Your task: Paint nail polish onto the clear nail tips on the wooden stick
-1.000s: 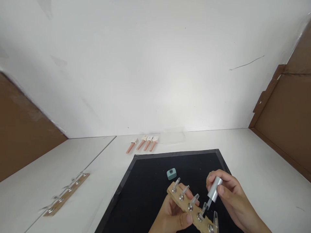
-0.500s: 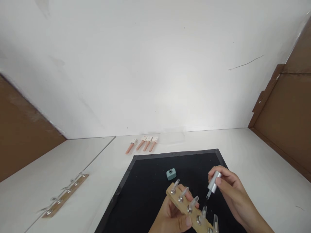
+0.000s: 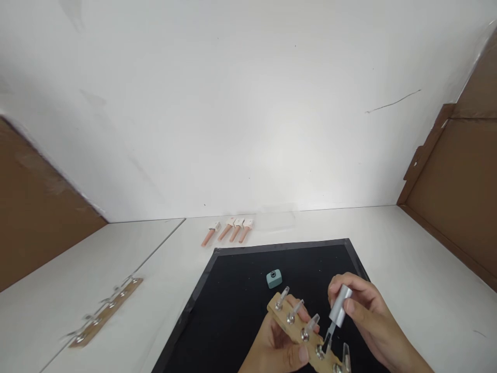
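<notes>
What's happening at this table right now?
The person's left hand holds a wooden strip carrying clear tips. The right hand holds a silver-capped brush, its dark bristles at the tip second from the near end; whether they touch is hard to tell. An open teal bottle stands on the black mat.

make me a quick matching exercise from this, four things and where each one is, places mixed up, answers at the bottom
Things
1. teal bottle
2. wooden strip nearest the teal bottle
3. silver brush handle
4. four pink-and-white items

Places
A. in the right hand
B. on the white table, beyond the mat
C. on the black mat
D. in the left hand

Pairs: 1-C, 2-D, 3-A, 4-B
</notes>
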Available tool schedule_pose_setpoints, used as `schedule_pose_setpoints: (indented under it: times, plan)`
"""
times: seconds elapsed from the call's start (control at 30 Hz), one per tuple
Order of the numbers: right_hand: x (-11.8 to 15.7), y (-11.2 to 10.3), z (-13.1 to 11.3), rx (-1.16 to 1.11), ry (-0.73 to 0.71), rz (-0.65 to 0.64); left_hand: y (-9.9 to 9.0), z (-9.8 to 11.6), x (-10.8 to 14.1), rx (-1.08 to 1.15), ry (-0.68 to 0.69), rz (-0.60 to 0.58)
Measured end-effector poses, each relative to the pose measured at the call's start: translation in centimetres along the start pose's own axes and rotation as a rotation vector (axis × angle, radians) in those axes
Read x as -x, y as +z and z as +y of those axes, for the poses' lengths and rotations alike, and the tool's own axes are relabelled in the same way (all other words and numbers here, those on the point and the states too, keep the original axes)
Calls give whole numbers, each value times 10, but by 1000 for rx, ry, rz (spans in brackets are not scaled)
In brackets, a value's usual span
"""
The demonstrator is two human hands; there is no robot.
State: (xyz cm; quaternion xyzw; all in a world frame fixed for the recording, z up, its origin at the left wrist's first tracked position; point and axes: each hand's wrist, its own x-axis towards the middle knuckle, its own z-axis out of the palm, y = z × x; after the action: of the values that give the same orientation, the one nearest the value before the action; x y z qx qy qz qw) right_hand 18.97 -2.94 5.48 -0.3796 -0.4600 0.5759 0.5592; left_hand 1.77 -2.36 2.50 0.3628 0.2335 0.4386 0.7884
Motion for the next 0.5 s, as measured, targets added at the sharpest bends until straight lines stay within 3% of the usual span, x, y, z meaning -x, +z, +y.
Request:
schedule_pose_setpoints:
  times: [0.1, 0.33, 0.5]
  plan:
    - [-1, -2, 2, 19, -8, -2, -1, -1, 1, 12, 2, -6]
    - [-2, -3, 2, 1, -8, 127, -3, -1, 4, 93, 35, -62]
    - [0, -4, 2, -68, -36, 64, 0, 1, 6, 138, 28, -24]
